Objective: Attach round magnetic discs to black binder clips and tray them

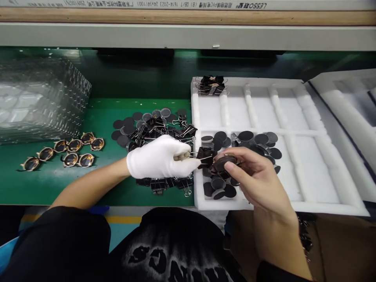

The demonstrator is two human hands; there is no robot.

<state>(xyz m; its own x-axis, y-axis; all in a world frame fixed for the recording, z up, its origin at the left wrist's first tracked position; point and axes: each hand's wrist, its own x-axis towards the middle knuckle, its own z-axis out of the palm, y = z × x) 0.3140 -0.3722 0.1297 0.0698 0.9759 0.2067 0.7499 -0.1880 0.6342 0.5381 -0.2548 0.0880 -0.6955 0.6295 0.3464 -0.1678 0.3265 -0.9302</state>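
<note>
My left hand (161, 158), in a white glove, pinches the wire handles of a black binder clip (206, 156) between thumb and fingers. My right hand (261, 172) is bare and grips a round dark disc (223, 163) with thumb and fingertips. A thin light rim shows behind this disc, but the fingers hide most of it. The clip's jaw is right beside the disc; whether it bites on it I cannot tell. Loose dark discs (217, 183) lie below both hands in the white foam tray (279, 131). Around my gloved hand is a pile of black binder clips (158, 184).
Several round sunglasses (74, 145) lie on the green table (111, 184) at left. Behind them rises a stack of clear plastic trays (44, 102). More discs (123, 140) border the clip pile. Clipped pieces (211, 85) occupy the tray's far left compartment. A grey beam (188, 37) crosses the back.
</note>
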